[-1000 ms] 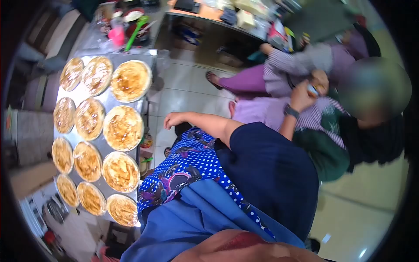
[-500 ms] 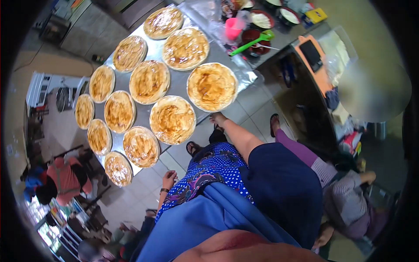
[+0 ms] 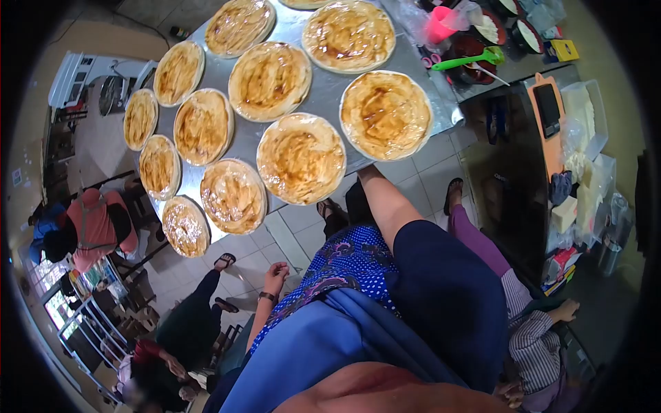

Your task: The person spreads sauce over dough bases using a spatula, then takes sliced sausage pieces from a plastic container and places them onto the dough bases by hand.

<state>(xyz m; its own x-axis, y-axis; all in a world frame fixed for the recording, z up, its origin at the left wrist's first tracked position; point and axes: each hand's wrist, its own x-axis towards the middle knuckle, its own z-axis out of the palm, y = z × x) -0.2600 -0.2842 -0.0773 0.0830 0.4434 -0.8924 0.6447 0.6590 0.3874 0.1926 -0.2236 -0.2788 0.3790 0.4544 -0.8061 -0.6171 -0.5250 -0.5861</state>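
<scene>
Several round, flat pastries with pale rims and shiny brown-streaked tops lie on the metal table (image 3: 322,93). One pastry (image 3: 387,115) sits at the table's right end, and another pastry (image 3: 301,160) lies beside it along the near edge. My right forearm (image 3: 385,196) reaches to the table edge just below these two; the hand itself is hidden under the edge. Lower down, my left hand (image 3: 277,277), with a dark band at its wrist, hangs beside my blue patterned top. Its fingers are curled in, with nothing visible in them.
Behind the table's right end are a pink cup (image 3: 441,25), a green spatula (image 3: 468,60) and bowls of white food. A phone (image 3: 547,110) lies on an orange board at right. Several people are nearby: one in striped sleeves (image 3: 540,354), others at left.
The view has shifted, so the table and pastries appear higher and nearer. My right hand, visible at the table edge before, is now hidden beneath it. A walking person has appeared at lower left.
</scene>
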